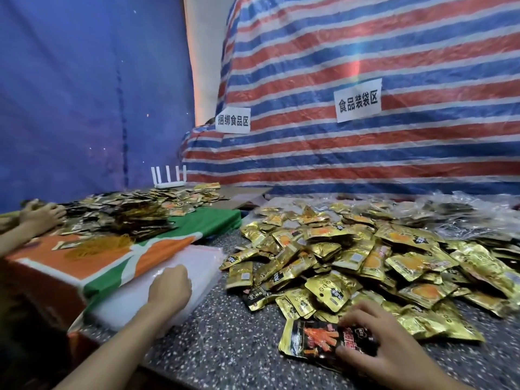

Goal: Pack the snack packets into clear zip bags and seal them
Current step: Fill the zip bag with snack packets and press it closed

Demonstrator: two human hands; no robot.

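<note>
Down at the near edge of the speckled surface (225,342), right hand (394,347) is spread over a small stack of snack packets (318,336), fingers curled round their right end & gripping, dark printed face up. Left hand (170,285) sits w/ fingers bent, knuckles up, pressing on the stack of clear zip bags (197,263); can't tell if it has pinched one sheet yet. Judgement: step in hand is pulling a bag while the right gathers packets. To do it well, peel just the top bag off w/ fingertips, not the whole slippery stack, & square the packets up flat so they slide through the mouth in one go; keep the count even. Main pile of gold packets (365,257) rises right behind the right hand, close enough that loose ones could get dragged along. Already-filled clear bags (464,218) look heaped at far right, though glare blurs them. On the left an orange/green cloth (118,257) crowds the bag stack, another person's hand (42,218) works a second pile (135,209) there, & a white router (168,175) stands by the tarp (365,150).
</note>
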